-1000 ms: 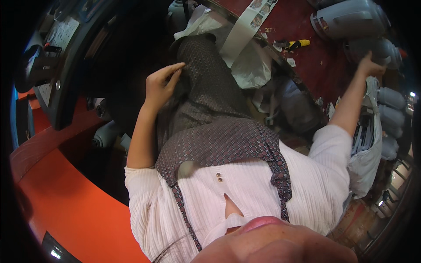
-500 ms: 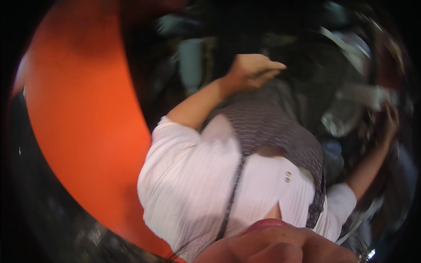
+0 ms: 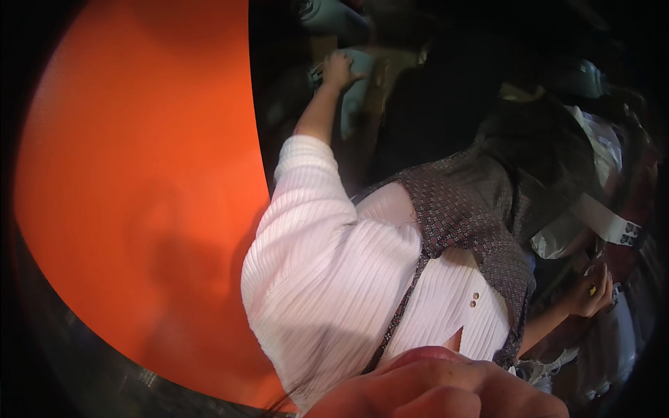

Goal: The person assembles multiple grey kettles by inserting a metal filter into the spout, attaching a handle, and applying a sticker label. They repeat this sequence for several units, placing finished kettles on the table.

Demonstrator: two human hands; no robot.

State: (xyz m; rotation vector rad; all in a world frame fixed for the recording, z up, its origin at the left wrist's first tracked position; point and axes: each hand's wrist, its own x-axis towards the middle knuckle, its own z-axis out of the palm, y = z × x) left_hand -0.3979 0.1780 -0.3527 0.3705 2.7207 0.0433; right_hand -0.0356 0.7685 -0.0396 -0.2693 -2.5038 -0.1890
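Note:
My left hand (image 3: 339, 71) reaches out at the top middle, thumb apart from the fingers. It is over or against a pale blue-grey elongated object (image 3: 354, 97); whether it touches that object I cannot tell. Low on the right side, my right hand (image 3: 591, 291) has its fingers curled. A small yellow spot and something dark show at its fingers, too small to name. A white strip (image 3: 605, 220) with dark printed marks is just beyond that hand, beside a crumpled clear plastic piece (image 3: 554, 240).
A large smooth orange surface (image 3: 139, 174) fills the left side, close to my left sleeve. A patterned dark apron (image 3: 463, 202) covers my front. Another pale blue-grey object (image 3: 334, 19) lies at the top. Whitish plastic (image 3: 603, 143) lies at the far right.
My left hand has moved up and left, from in front of my apron to the pale blue-grey object. My right hand appears lower now, with fingers curled. The orange surface fills more of the view.

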